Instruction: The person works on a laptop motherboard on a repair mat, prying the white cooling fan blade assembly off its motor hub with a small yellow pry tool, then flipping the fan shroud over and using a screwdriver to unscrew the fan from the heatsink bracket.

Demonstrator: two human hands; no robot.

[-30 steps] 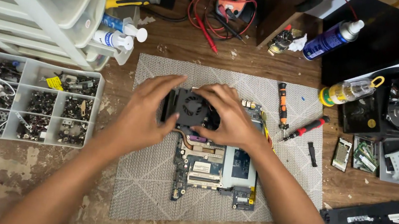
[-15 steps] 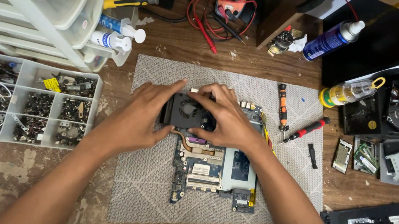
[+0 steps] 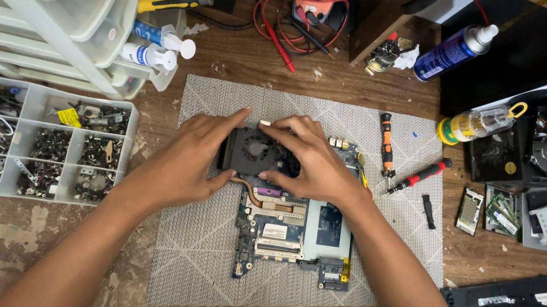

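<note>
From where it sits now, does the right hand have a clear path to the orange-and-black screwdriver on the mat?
Probably yes. The right hand rests on the fan, and the orange-and-black screwdriver lies just beside it on bare mat, with nothing between them.

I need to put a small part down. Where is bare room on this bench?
Bare mat lies left of the circuit board, below the left hand. Bare wood lies below the parts organizer. Crowded: the right side, around the screwdrivers and spray can.

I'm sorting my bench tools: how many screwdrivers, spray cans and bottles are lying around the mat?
Screwdrivers: 3 (yellow-black, orange-black, red-black)
Spray cans: 1 (blue)
Bottles: 3 (two white, one clear with yellow cap)
Total: 7
</note>
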